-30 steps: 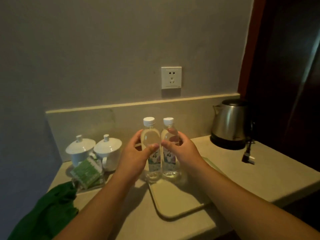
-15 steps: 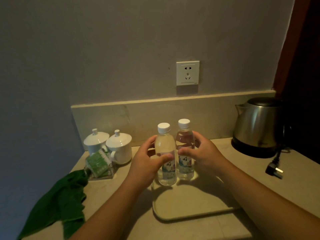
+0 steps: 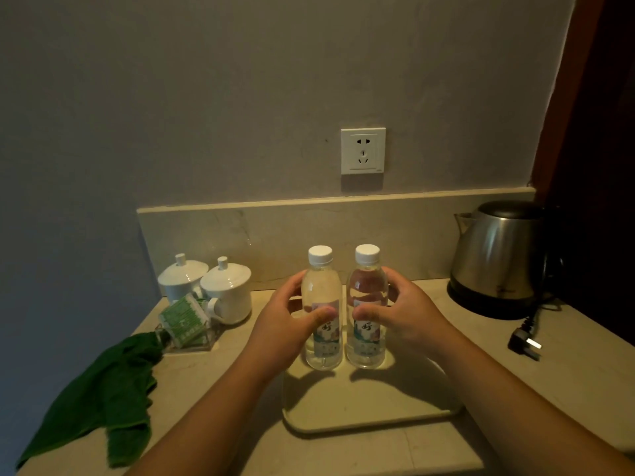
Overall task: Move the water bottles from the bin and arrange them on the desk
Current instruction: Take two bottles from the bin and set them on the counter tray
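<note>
Beige stone desk (image 3: 567, 365): tray (image 3: 371, 403) in the middle, kettle (image 3: 498, 259) far right, two lidded cups (image 3: 209, 286) and green cloth (image 3: 99, 396) left.

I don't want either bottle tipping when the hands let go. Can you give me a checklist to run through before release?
1. Left bottle upright: ok.
2. Right bottle upright: ok.
3. Both bases down on the tray: looks so, contact cannot tell.
4. White caps on both: ok.
5. Left hand and right hand each grip one bottle: ok.
6. Kettle and lidded cups stand apart from the bottles: ok.
</note>
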